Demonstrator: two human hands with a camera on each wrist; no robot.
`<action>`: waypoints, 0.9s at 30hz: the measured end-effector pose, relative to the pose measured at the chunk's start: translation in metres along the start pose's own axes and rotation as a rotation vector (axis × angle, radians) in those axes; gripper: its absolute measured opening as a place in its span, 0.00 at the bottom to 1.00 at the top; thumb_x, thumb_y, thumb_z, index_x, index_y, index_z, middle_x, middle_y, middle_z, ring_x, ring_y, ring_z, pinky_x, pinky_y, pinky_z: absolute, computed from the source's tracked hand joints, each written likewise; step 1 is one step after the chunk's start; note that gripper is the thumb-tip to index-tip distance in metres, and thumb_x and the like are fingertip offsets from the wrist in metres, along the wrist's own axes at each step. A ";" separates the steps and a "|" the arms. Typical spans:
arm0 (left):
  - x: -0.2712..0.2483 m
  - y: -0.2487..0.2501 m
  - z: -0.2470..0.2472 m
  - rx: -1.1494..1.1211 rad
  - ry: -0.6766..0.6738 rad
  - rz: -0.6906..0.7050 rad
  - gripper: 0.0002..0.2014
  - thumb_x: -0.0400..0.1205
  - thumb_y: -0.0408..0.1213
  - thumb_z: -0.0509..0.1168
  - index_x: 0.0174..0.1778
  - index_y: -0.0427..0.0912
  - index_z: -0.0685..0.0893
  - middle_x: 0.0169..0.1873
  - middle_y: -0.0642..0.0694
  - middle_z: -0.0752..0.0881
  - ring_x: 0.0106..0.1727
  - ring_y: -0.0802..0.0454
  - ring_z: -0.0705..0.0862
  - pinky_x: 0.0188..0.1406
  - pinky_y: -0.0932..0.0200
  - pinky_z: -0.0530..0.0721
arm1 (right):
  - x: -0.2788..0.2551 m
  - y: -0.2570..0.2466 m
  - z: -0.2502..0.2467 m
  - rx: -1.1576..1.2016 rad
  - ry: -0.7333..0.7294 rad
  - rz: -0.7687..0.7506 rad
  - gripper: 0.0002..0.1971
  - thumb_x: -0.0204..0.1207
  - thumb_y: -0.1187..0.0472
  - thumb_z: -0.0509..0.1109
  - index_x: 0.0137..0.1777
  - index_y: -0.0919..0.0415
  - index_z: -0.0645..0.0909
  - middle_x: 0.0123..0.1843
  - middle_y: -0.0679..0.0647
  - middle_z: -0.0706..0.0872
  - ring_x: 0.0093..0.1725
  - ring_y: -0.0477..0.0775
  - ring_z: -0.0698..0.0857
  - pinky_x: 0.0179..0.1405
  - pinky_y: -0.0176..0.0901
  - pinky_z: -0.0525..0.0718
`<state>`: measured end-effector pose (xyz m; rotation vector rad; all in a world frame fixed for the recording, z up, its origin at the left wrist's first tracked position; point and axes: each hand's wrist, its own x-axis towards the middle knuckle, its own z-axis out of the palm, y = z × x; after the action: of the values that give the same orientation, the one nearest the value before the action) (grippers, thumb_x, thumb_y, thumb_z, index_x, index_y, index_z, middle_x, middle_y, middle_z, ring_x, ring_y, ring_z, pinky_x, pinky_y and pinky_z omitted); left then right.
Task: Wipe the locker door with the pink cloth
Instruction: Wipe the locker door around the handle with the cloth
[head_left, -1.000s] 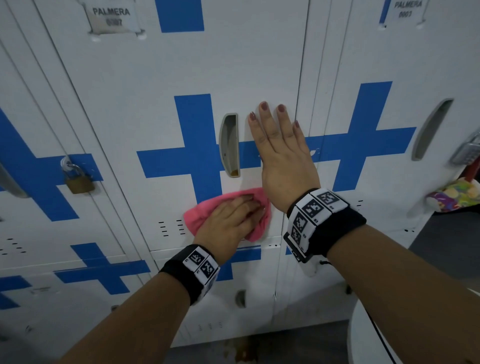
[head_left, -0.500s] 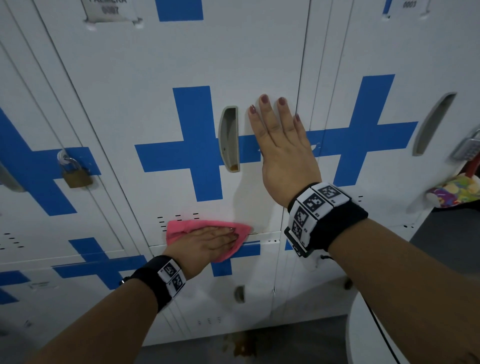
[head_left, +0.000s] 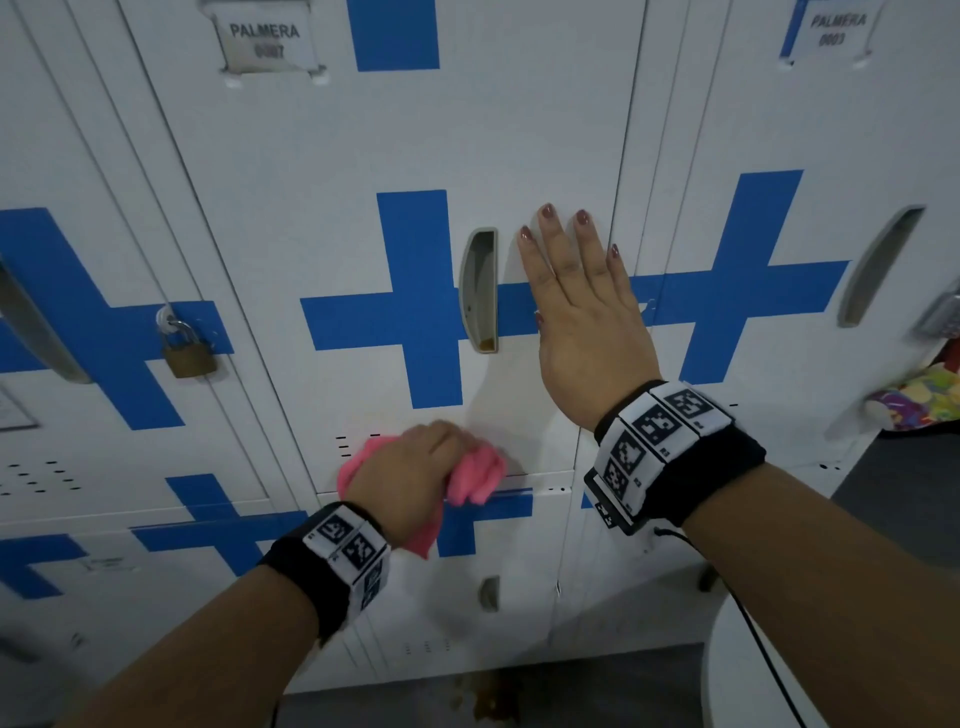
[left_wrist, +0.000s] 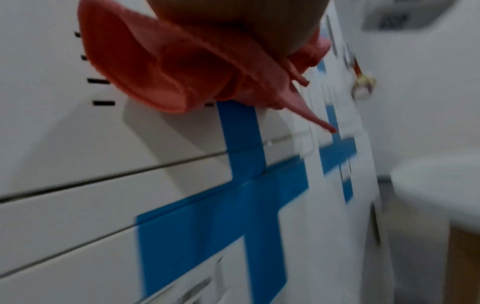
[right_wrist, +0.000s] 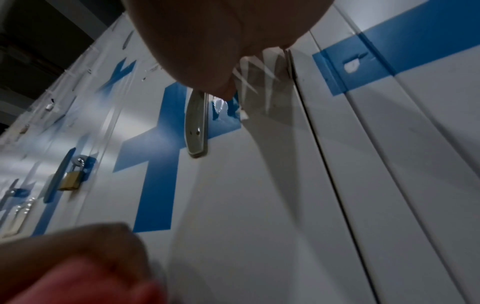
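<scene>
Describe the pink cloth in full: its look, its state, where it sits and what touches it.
The pink cloth looks like soft fabric, bunched into folds rather than spread flat. The left hand grips it, fingers curled round it, so wads stick out on both sides and a corner hangs below the wrist. It sits at the bottom edge of the locker door, beside the vent slots, apparently against the door.

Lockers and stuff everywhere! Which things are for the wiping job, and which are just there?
For the job:
pink cloth, bunched in the left hand
locker door
right hand, flat on the door

Just there:
brass padlock on the next locker
colourful bag at the right edge
</scene>
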<state>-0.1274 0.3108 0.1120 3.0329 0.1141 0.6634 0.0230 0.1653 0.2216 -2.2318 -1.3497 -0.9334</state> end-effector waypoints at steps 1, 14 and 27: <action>0.003 0.003 -0.004 -0.112 0.082 -0.070 0.27 0.61 0.28 0.75 0.56 0.50 0.83 0.53 0.63 0.79 0.54 0.66 0.77 0.54 0.60 0.82 | -0.002 -0.001 -0.001 0.010 0.002 -0.004 0.39 0.75 0.72 0.60 0.84 0.58 0.48 0.86 0.52 0.46 0.84 0.57 0.44 0.82 0.57 0.46; 0.024 0.060 -0.060 -1.247 0.251 -0.482 0.09 0.86 0.35 0.56 0.58 0.49 0.78 0.55 0.43 0.83 0.52 0.54 0.83 0.54 0.59 0.82 | -0.073 -0.024 0.007 1.122 -0.276 0.486 0.36 0.75 0.65 0.71 0.80 0.54 0.58 0.70 0.50 0.75 0.63 0.39 0.77 0.59 0.23 0.73; 0.001 0.060 -0.041 -0.964 0.059 -0.208 0.14 0.80 0.51 0.55 0.50 0.46 0.79 0.42 0.52 0.86 0.45 0.50 0.85 0.50 0.41 0.84 | -0.084 -0.028 0.018 1.171 0.052 0.883 0.12 0.81 0.65 0.59 0.46 0.51 0.83 0.44 0.56 0.87 0.46 0.58 0.87 0.47 0.58 0.88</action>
<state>-0.1397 0.2520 0.1523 2.0472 0.0768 0.5620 -0.0221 0.1363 0.1496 -1.4991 -0.4645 0.1460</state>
